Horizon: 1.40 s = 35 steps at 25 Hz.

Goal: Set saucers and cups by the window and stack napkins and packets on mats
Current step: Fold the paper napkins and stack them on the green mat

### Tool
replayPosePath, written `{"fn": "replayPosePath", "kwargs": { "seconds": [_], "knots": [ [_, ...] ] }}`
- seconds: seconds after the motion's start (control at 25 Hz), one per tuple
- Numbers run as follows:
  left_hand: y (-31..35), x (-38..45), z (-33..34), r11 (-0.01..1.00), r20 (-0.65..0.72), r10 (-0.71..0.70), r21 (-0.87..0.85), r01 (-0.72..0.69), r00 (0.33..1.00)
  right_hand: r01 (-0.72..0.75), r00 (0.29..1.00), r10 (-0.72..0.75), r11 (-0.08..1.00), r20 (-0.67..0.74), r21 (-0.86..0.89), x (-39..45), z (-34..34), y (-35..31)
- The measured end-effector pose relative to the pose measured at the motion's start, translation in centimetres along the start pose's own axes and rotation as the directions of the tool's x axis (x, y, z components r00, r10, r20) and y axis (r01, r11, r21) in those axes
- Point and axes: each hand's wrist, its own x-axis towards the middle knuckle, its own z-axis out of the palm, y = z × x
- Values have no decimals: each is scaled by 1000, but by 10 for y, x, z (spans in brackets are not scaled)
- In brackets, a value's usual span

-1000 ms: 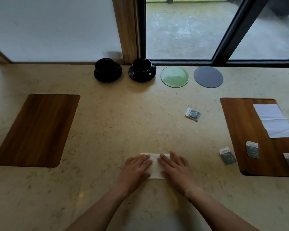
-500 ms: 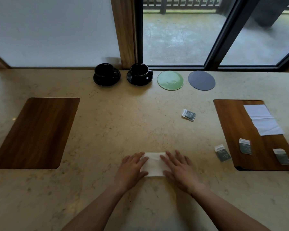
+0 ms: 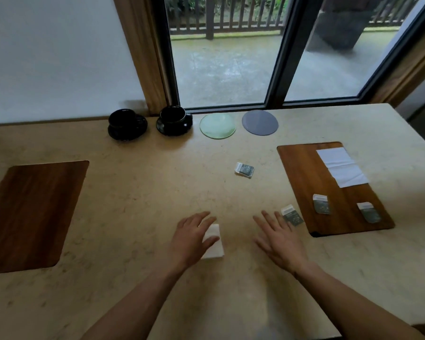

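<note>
My left hand [image 3: 190, 239] lies with its fingers over a folded white napkin [image 3: 214, 244] on the stone table. My right hand [image 3: 279, 239] hovers open to the right of it, fingertips close to a grey packet [image 3: 291, 215] beside the right wooden mat [image 3: 304, 173]. That mat carries an unfolded white napkin [image 3: 340, 166] and two packets [image 3: 321, 203] [image 3: 369, 212]. Another packet [image 3: 244, 169] lies mid-table. The left wooden mat [image 3: 32, 212] is bare. By the window stand two black cups on black saucers [image 3: 127, 123] [image 3: 174, 120], a green saucer [image 3: 217, 125] and a grey saucer [image 3: 260, 122].
The table's right edge [image 3: 417, 133] runs diagonally past the right mat. A wooden window post [image 3: 142, 57] rises behind the cups. Pale stone surface shows between the two mats and toward me.
My right hand has lifted off the napkin and moved right toward the packet by the mat. My left hand stays on the napkin. The view has tilted up.
</note>
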Motion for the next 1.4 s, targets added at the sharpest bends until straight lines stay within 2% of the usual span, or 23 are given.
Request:
{"fn": "replayPosePath", "kwargs": {
  "seconds": [0.16,0.36,0.52,0.68,0.84,1.24,1.4],
  "knots": [
    [65,37,6,1000,-57,21,-14,-22,998,-72,992,75,997,-101,33,-12,-15,77],
    [169,95,19,997,-69,-35,-75,30,997,-173,969,186,981,-162,90,-29,-35,191],
    [243,140,36,994,-109,-32,-105,20,994,-189,958,205,977,-202,99,-36,-59,278],
    [296,173,46,981,-118,-103,-176,81,988,-193,953,215,974,-211,121,-39,-78,343],
    [317,200,52,973,-94,-148,-191,128,985,-191,952,218,971,-215,142,-25,-88,376],
    [314,266,75,942,14,-246,-232,243,969,-106,976,138,977,-169,185,67,-89,402],
    [305,306,94,957,-22,-196,-222,186,980,-78,976,110,982,-186,172,104,-87,409]
  ]
}}
